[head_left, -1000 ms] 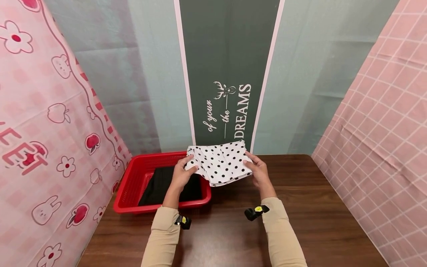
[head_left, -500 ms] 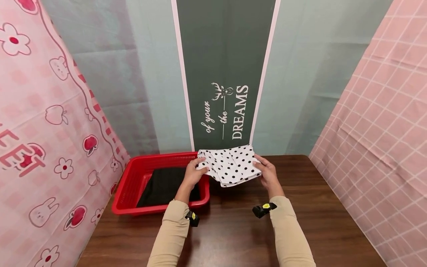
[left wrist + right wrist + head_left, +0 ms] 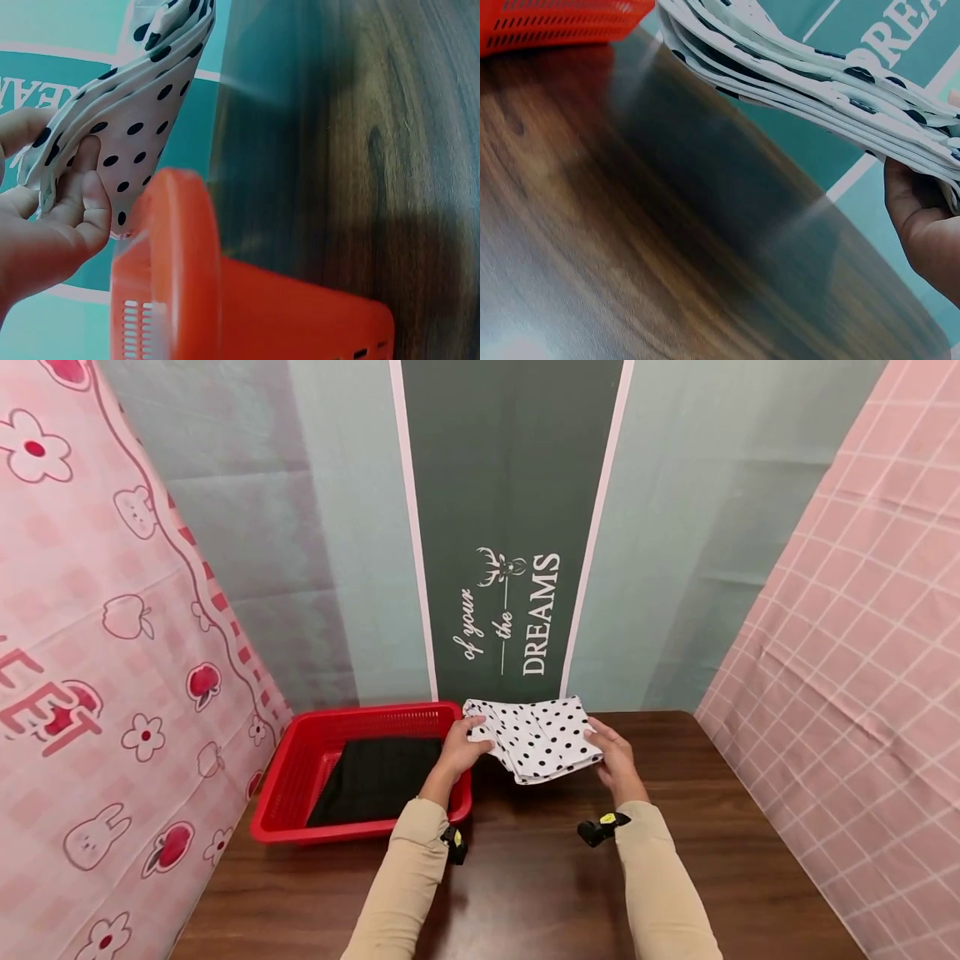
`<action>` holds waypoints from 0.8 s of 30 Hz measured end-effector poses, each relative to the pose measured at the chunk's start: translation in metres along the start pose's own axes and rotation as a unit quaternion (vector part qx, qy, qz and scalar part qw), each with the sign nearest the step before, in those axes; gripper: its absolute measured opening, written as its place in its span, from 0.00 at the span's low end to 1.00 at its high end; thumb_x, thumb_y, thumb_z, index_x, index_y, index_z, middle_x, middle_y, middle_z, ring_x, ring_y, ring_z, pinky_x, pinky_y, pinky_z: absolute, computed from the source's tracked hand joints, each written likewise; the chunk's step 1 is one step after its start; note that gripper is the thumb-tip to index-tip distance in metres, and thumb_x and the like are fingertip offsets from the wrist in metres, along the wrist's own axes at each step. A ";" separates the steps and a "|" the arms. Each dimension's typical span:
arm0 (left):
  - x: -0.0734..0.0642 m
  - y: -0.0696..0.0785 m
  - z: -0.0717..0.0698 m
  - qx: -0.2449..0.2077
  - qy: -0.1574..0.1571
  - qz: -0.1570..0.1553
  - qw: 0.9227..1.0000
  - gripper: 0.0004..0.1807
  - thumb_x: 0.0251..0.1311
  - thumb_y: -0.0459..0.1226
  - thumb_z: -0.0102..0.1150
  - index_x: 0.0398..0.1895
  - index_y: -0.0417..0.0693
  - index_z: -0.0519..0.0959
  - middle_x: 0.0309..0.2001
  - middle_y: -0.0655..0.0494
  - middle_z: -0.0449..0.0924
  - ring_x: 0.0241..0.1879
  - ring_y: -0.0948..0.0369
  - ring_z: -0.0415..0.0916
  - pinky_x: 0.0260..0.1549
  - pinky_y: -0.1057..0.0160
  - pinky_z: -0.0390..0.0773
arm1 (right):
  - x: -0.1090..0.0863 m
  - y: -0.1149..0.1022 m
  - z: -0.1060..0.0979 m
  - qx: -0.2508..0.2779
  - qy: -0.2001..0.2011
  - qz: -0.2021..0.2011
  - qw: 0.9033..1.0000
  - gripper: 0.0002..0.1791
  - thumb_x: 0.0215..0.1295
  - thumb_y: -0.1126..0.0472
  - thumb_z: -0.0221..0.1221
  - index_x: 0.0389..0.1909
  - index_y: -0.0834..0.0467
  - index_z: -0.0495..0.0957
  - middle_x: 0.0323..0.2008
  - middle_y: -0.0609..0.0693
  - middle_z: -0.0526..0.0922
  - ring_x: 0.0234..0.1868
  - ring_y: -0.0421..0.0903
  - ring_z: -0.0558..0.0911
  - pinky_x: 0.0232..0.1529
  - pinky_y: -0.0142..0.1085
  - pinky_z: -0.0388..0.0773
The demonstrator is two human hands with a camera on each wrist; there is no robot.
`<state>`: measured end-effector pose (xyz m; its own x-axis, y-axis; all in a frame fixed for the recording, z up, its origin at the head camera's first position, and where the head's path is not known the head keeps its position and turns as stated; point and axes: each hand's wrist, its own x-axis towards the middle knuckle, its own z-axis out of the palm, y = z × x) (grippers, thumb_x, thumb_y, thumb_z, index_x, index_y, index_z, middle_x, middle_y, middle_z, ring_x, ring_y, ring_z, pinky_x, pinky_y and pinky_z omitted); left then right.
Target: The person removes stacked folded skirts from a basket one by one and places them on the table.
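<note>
Cloth [image 3: 543,735], white with black dots and folded into a pile of layers, is up in the air over the brown table [image 3: 525,893], a bit toward 5 o'clock from the middle of the head view. Both hands are on it: the left hand [image 3: 459,750] pinches the 9 o'clock edge between thumb and fingers, and the right hand [image 3: 617,756] has a grip on the 3 o'clock edge. Using the cloth as the dial, the red basket [image 3: 292,835] is between 8 and 9, just beside it, with some black fabric [image 3: 378,781] lying inside. Can't really tell if cloth and rim touch. At 12 there's the backdrop [image 3: 517,468], dark green down the middle with "DREAMS" printed sideways. Beige sleeves [image 3: 405,877] come in from roughly 7 and 5.
</note>
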<state>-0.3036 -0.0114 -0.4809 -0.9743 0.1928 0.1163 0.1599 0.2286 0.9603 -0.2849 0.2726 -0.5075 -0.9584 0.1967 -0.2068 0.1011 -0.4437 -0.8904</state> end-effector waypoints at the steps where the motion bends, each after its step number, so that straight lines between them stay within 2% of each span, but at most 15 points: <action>1: 0.001 -0.001 0.003 0.004 -0.002 -0.003 1.000 0.27 0.50 0.27 0.61 0.58 0.33 0.71 0.59 0.38 0.65 0.61 0.47 0.58 0.58 0.49 0.60 | 0.001 0.001 -0.002 0.002 0.004 0.005 1.000 0.29 0.65 0.67 0.56 0.66 0.62 0.61 0.38 0.43 0.82 0.34 0.38 0.80 0.32 0.30 0.76; 3: 0.001 -0.002 0.008 0.019 -0.003 -0.004 1.000 0.28 0.50 0.27 0.61 0.58 0.33 0.71 0.59 0.38 0.65 0.60 0.47 0.59 0.57 0.50 0.61 | 0.003 0.004 -0.007 -0.011 0.015 0.017 1.000 0.29 0.64 0.66 0.56 0.66 0.61 0.62 0.39 0.43 0.82 0.34 0.38 0.80 0.35 0.31 0.76; 5: 0.003 -0.003 0.014 0.039 -0.004 -0.003 0.999 0.28 0.49 0.26 0.61 0.57 0.32 0.71 0.57 0.37 0.66 0.59 0.46 0.60 0.56 0.51 0.63 | 0.006 0.006 -0.011 -0.030 0.025 0.025 0.999 0.29 0.64 0.65 0.57 0.67 0.59 0.63 0.44 0.45 0.80 0.36 0.37 0.79 0.41 0.33 0.74; 8: 0.008 -0.007 0.024 0.061 -0.013 -0.015 0.998 0.30 0.46 0.26 0.62 0.58 0.32 0.70 0.57 0.37 0.65 0.58 0.46 0.61 0.55 0.51 0.64 | 0.009 0.006 -0.016 -0.084 0.045 0.036 0.995 0.30 0.64 0.61 0.58 0.67 0.56 0.64 0.56 0.48 0.72 0.41 0.37 0.75 0.53 0.40 0.65; 11: 0.010 -0.013 0.036 0.100 -0.016 -0.010 0.995 0.34 0.44 0.28 0.63 0.60 0.34 0.69 0.60 0.37 0.63 0.60 0.47 0.59 0.55 0.53 0.64 | 0.011 0.007 -0.020 -0.114 0.059 0.040 0.991 0.30 0.63 0.59 0.59 0.66 0.55 0.64 0.64 0.51 0.64 0.49 0.41 0.70 0.57 0.47 0.57; 13: 0.026 -0.050 0.048 0.123 -0.006 0.025 0.992 0.34 0.43 0.32 0.63 0.60 0.36 0.70 0.58 0.38 0.64 0.58 0.50 0.61 0.51 0.59 0.67 | 0.012 0.009 -0.021 -0.121 0.061 0.038 0.990 0.30 0.63 0.59 0.59 0.66 0.56 0.64 0.66 0.52 0.61 0.55 0.45 0.66 0.59 0.50 0.54; 16: 0.039 -0.079 0.060 0.142 0.010 0.018 0.990 0.36 0.40 0.33 0.66 0.59 0.36 0.71 0.56 0.38 0.65 0.55 0.52 0.64 0.45 0.62 0.71 | 0.013 0.014 -0.020 -0.129 0.059 0.038 0.989 0.30 0.63 0.59 0.58 0.66 0.57 0.63 0.67 0.52 0.59 0.61 0.48 0.60 0.59 0.53 0.52; 17: 0.039 -0.081 0.063 0.144 0.016 0.012 0.989 0.35 0.40 0.33 0.65 0.58 0.35 0.71 0.55 0.37 0.65 0.54 0.52 0.65 0.42 0.63 0.72 | 0.013 0.015 -0.020 -0.134 0.057 0.039 0.989 0.31 0.64 0.59 0.58 0.67 0.57 0.63 0.67 0.52 0.59 0.61 0.48 0.59 0.59 0.53 0.53; 18: 0.038 -0.081 0.065 0.148 0.022 0.001 0.989 0.34 0.40 0.33 0.64 0.57 0.34 0.71 0.54 0.37 0.66 0.53 0.51 0.66 0.41 0.63 0.72 | 0.013 0.017 -0.019 -0.135 0.054 0.042 0.989 0.30 0.64 0.60 0.57 0.67 0.57 0.62 0.67 0.52 0.59 0.61 0.48 0.60 0.59 0.51 0.55; 20: 0.021 -0.051 0.063 0.151 0.024 -0.046 0.987 0.34 0.41 0.29 0.63 0.58 0.30 0.69 0.55 0.34 0.65 0.54 0.46 0.66 0.43 0.59 0.73 | 0.012 0.019 -0.018 -0.141 0.054 0.049 0.987 0.30 0.64 0.60 0.57 0.67 0.56 0.63 0.66 0.53 0.61 0.57 0.46 0.65 0.55 0.46 0.61; 21: 0.016 -0.045 0.063 0.150 0.026 -0.052 0.987 0.34 0.42 0.28 0.62 0.58 0.29 0.68 0.56 0.33 0.64 0.55 0.45 0.65 0.45 0.59 0.72 | 0.012 0.021 -0.018 -0.147 0.051 0.050 0.986 0.30 0.64 0.61 0.56 0.67 0.55 0.62 0.66 0.53 0.61 0.54 0.43 0.68 0.52 0.42 0.65; 23: 0.005 -0.028 0.061 0.147 0.027 -0.063 0.987 0.34 0.42 0.26 0.60 0.59 0.27 0.66 0.57 0.31 0.62 0.56 0.43 0.63 0.47 0.58 0.71 | 0.011 0.022 -0.020 -0.162 0.051 0.051 0.984 0.30 0.64 0.61 0.56 0.67 0.54 0.63 0.65 0.53 0.62 0.43 0.38 0.72 0.40 0.34 0.70; 24: 0.004 -0.027 0.060 0.142 0.022 -0.072 0.987 0.35 0.42 0.25 0.60 0.59 0.27 0.65 0.58 0.30 0.62 0.57 0.42 0.62 0.47 0.56 0.70 | 0.010 0.023 -0.021 -0.167 0.051 0.050 0.983 0.30 0.64 0.62 0.57 0.67 0.54 0.63 0.64 0.53 0.63 0.35 0.36 0.73 0.33 0.31 0.70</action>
<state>-0.3026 0.0406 -0.5220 -0.9952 0.0980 0.0004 0.0507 0.5108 0.8582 -0.2869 0.2828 -0.5389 -0.9094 0.2608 -0.3239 0.2909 -0.1575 -0.9437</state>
